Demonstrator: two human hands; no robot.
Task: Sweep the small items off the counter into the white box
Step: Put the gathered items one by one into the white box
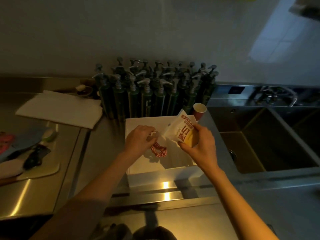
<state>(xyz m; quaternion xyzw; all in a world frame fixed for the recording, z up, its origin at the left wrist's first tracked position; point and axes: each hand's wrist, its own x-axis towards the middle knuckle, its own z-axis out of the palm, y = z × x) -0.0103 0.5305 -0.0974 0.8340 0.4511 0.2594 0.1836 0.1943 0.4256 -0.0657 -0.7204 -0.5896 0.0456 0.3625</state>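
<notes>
The white box (138, 122) sat mid-counter, a red checked scrunchie (158, 150) inside. Above it, the left hand (138, 139) pinched small pale bits; the right hand (199, 144), at three o'clock, gripped a printed packet (181, 129). Tilted, the packet could slip past the rim toward the sink (259, 144).

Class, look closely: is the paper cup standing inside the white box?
No: the paper cup stands on the counter behind the white box, outside its far rim.

I see one view only — a wide head camera, looking forward and steeply down onto the counter (97, 153) from close above; the wall rises beyond the fingers (147, 131), forearms entering below them.
</notes>
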